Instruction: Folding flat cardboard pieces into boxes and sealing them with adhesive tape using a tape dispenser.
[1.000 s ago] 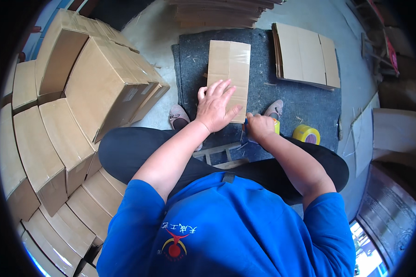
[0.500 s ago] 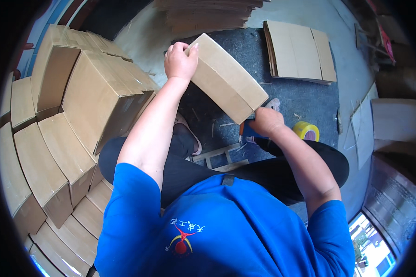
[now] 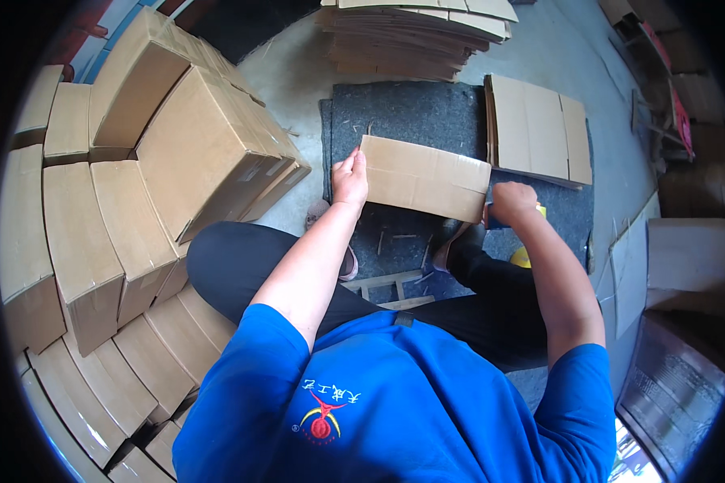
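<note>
The right hand point(image 3: 511, 201) hides most of the blue tool point(image 3: 491, 216) it grips. The yellow tape roll point(image 3: 522, 258) is half hidden behind the forearm.

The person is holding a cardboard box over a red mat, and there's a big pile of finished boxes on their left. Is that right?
Not quite. The mat is dark grey, not red, as the head view shows. The rest holds: both hands, left and right, hold the box over it, and finished boxes are piled on the left.
</note>
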`<state>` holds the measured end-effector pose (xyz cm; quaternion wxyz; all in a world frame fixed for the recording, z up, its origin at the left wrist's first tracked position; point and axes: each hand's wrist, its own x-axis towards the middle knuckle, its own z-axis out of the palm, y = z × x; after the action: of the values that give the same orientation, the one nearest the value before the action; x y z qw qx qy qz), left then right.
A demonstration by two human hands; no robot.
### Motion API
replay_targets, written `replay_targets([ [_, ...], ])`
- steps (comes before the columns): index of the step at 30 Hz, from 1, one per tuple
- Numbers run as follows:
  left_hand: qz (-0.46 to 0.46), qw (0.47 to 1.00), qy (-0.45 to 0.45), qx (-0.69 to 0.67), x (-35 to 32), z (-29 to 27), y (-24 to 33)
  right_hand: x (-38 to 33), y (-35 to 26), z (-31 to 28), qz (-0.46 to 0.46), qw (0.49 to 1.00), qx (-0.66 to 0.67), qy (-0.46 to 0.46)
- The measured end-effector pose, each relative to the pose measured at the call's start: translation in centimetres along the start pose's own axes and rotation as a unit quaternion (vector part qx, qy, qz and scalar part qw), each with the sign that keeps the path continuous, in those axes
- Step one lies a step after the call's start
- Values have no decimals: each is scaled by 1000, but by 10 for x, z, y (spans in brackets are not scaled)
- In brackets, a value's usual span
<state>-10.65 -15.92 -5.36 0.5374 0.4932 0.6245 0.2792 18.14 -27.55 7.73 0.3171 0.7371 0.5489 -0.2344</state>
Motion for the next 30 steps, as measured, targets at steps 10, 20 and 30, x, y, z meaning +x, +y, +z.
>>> replay_targets([
  [10, -52, 964, -200, -165, -98, 17, 129, -112, 42, -72, -154, 843, 456, 241],
  [20, -155, 846, -367, -353, -110, -9, 142, -97, 7, -46, -257, 788, 501, 249],
  [30, -238, 929, -209, -191, -90, -4, 77, -78, -35, -35, -211, 835, 481, 163],
])
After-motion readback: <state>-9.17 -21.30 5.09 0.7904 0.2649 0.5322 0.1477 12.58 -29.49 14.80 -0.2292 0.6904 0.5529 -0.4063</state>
